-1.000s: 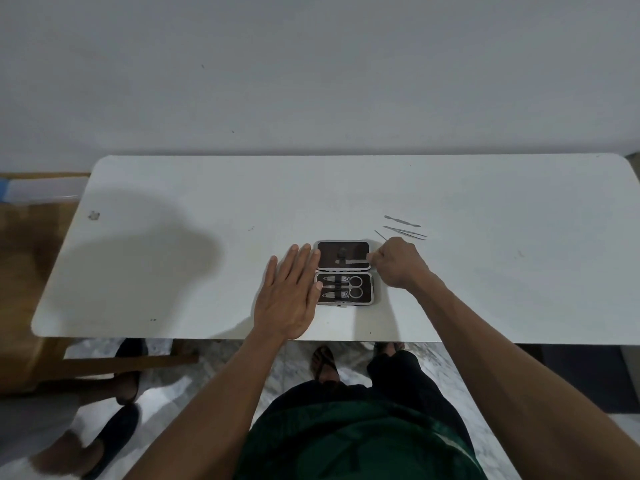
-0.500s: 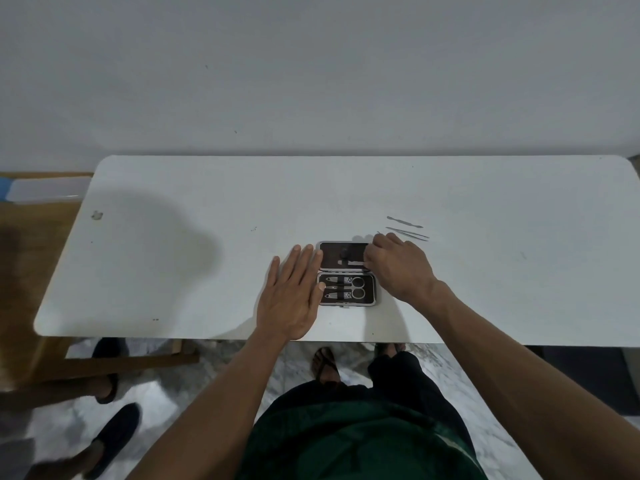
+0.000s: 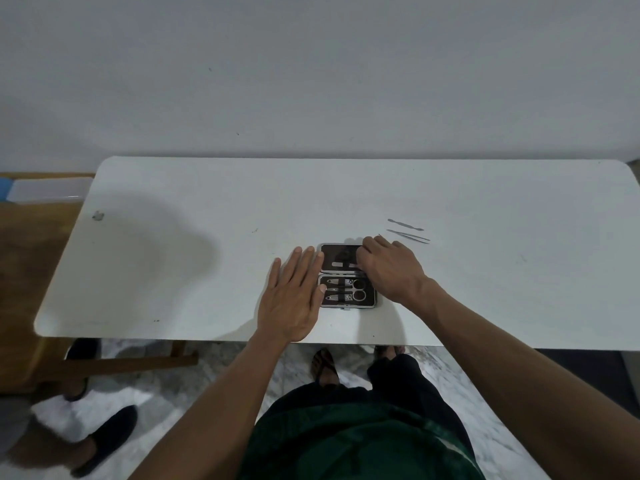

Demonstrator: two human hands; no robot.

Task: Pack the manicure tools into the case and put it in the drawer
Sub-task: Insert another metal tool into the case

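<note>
A small dark manicure case [image 3: 336, 251] lies open on the white table [image 3: 194, 282], near its front edge. Its lower half holds scissors [image 3: 358, 289] and two nail clippers [image 3: 333, 281] under a strap. My left hand [image 3: 294, 299] rests flat on the table, fingertips against the case's left side. My right hand [image 3: 391, 268] covers the right part of the upper half, its fingers pinching the end of a slim metal tool [image 3: 341, 264] that lies across that half. Two loose tools lie to the right: a cuticle pusher [image 3: 405, 224] and tweezers [image 3: 409, 236].
A wooden piece of furniture [image 3: 20, 271] stands left of the table with a pale plastic box [image 3: 45, 190] on it. Another person's dark shoe [image 3: 104, 438] is on the marble floor at the lower left. A grey wall runs behind the table.
My right hand has moved left from the case's right edge over the upper half, bringing the slim tool with it. My left hand has stayed in place.
</note>
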